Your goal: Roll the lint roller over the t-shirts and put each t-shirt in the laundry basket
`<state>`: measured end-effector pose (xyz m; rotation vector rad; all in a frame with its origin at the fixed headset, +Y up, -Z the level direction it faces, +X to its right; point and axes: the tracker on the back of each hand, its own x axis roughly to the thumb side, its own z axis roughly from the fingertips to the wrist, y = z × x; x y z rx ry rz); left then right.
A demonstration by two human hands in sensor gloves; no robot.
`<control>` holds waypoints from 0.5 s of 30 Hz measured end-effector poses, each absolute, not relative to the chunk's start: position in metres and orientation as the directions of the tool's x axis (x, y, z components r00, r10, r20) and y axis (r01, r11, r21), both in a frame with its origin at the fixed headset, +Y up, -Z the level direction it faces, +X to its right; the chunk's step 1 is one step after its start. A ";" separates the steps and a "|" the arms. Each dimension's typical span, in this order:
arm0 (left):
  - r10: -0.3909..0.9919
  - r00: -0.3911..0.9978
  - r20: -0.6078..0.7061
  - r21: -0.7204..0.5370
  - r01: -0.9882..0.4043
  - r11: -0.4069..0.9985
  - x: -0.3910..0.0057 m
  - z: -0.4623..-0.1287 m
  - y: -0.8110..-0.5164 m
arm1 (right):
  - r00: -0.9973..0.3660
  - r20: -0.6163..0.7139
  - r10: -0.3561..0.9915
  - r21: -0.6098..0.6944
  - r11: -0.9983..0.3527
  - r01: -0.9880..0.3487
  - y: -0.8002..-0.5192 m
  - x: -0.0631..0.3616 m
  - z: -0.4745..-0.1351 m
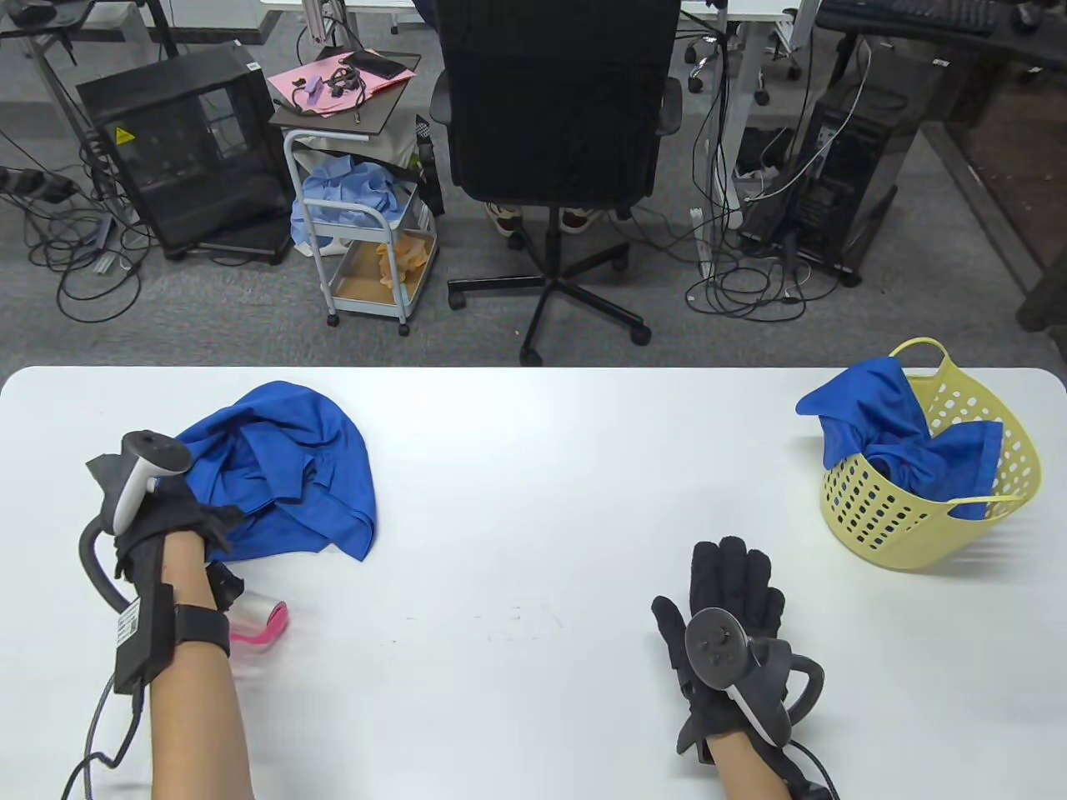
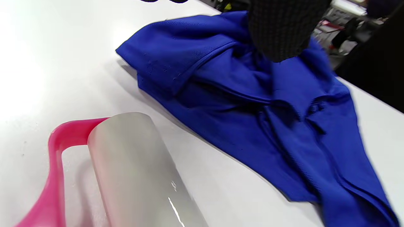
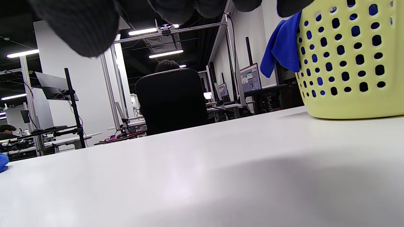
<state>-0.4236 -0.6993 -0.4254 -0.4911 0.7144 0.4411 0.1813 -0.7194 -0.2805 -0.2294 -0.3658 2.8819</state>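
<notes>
A crumpled blue t-shirt (image 1: 283,462) lies at the table's left. My left hand (image 1: 212,521) is at its near edge, and its gloved fingers (image 2: 277,34) pinch the cloth, which gathers in folds under them. The lint roller (image 1: 258,623), pink-handled with a clear sleeve (image 2: 135,170), lies loose on the table beside my left forearm. A yellow laundry basket (image 1: 1013,467) at the far right holds another blue t-shirt (image 1: 884,433) that drapes over its rim (image 3: 281,47). My right hand (image 1: 738,575) rests flat on the table, fingers straight, left of and nearer than the basket.
The white table (image 1: 542,500) ends at a far edge with a black office chair (image 1: 554,108) behind it. A small cart (image 1: 367,225) and computer towers stand on the floor beyond. The basket wall (image 3: 350,63) is close to my right hand.
</notes>
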 end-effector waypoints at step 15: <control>0.078 0.653 -0.753 -0.419 -0.568 0.709 -0.441 -0.456 -0.752 | -0.965 -0.123 0.231 -0.224 -0.954 -0.199 -0.724 0.182 -0.285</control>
